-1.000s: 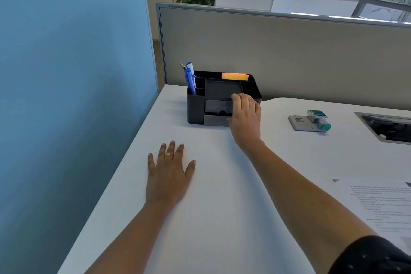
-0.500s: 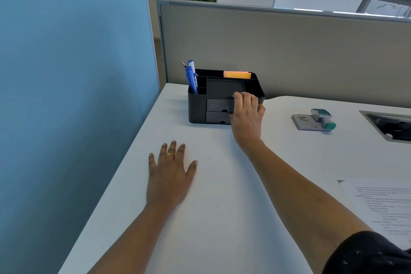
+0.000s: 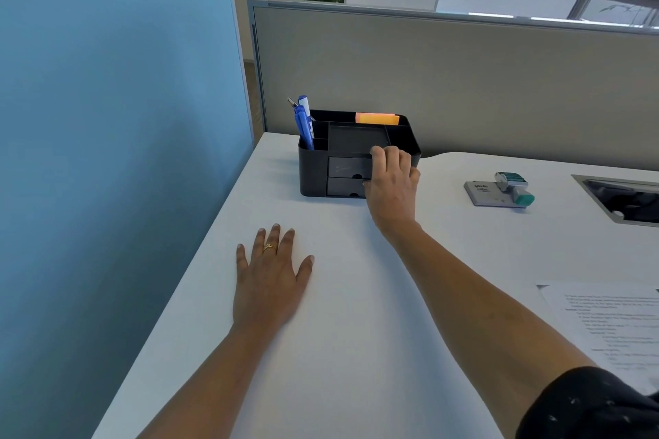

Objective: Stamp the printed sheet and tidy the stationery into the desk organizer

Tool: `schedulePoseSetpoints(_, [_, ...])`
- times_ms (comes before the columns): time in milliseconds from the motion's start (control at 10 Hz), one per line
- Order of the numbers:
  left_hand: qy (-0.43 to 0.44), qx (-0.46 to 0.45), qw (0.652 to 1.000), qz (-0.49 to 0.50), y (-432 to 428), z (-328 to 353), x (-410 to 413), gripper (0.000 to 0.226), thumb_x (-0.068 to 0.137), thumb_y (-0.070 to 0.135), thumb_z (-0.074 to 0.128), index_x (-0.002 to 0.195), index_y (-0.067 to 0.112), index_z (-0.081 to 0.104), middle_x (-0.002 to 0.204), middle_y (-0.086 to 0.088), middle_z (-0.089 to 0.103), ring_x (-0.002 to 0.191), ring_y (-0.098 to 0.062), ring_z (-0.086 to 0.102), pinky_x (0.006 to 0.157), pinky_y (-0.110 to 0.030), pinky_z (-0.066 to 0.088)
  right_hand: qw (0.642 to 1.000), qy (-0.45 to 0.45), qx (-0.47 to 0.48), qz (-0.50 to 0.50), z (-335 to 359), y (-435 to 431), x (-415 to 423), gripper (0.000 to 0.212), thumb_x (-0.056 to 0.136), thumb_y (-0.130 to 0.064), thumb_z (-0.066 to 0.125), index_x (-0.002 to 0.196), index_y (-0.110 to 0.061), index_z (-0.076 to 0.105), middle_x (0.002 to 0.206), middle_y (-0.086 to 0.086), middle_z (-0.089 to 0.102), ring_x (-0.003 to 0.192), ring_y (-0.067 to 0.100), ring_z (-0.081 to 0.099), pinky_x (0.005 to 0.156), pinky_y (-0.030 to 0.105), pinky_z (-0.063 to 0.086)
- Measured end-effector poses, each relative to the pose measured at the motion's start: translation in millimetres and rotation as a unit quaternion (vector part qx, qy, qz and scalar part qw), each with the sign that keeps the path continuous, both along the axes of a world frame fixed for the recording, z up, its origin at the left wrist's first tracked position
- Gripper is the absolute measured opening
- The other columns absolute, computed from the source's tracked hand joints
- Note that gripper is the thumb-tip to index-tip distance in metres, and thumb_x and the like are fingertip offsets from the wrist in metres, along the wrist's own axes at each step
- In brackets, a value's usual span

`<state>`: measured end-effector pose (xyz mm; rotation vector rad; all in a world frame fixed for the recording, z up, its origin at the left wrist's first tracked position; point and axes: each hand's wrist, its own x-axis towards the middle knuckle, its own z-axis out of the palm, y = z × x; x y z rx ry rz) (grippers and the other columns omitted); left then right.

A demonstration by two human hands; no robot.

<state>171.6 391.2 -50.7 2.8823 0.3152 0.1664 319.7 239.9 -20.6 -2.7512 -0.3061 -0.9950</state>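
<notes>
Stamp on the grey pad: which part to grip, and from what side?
Pinch the stamp across its long flanks, coming down from above. It seems to lie on its side over the right end of the pad, so both flanks are exposed and nothing stands close beside it. The rounded teal end nearest the desk front looks too small for a sure hold.

Your left hand [image 3: 271, 281] flat, palm down, fingers spread. Your right hand [image 3: 392, 185] far forward, arm stretched, fingers curled.
</notes>
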Motion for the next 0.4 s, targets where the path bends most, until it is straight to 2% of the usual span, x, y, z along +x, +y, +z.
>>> schedulePoseSetpoints(100, [0.003,-0.002,1.0,0.0,-1.0,0.0,-1.3,0.059,0.095,0.051,0.022,0.148,0.023,0.016,0.157,0.002,0.011,0.146,-0.017,0.004,0.117,-0.045,0.003,0.996,0.073,0.041,0.041,6.5,-0.2,-9.0,0.051,0.079,-0.011,0.068,0.126,-0.009,0.046,0.127,0.011,0.05,0.123,0.029,0.043,0.094,0.037,0.043])
schedulePoseSetpoints(200, [0.01,-0.01,1.0,0.0,-1.2,0.8,-1.6,0.059,0.096,0.05,0.023,0.148,0.023,0.017,0.157,0.001,0.012,0.146,-0.018,0.004,0.117,-0.045,0.003,0.985,0.143,0.069,0.066,14.9,-1.5,-19.8,0.06,0.087,-0.016,0.06,0.14,-0.009,0.031,0.148,0.009,0.031,0.142,0.025,0.02,0.115,0.039,0.027])
schedulePoseSetpoints(300, [0.008,-0.004,1.0,0.003,-2.9,2.3,-4.8,0.059,0.096,0.049,0.023,0.148,0.021,0.017,0.157,0.0,0.013,0.146,-0.019,0.006,0.117,-0.045,0.004,0.977,0.187,0.073,0.071,16.3,-3.5,-42.6,0.073,0.092,-0.022,0.053,0.148,-0.01,0.008,0.158,0.005,0.005,0.146,0.022,-0.001,0.118,0.038,0.005])
schedulePoseSetpoints(400, [0.01,0.003,1.0,-0.001,-8.0,2.5,-13.2,0.059,0.097,0.048,0.023,0.148,0.02,0.016,0.157,-0.001,0.012,0.146,-0.02,0.005,0.117,-0.044,0.004,0.96,0.258,0.077,0.079,4.4,-4.7,-80.2,0.074,0.095,-0.033,0.046,0.148,-0.011,0.0,0.158,0.004,-0.004,0.146,0.02,-0.007,0.118,0.038,0.003])
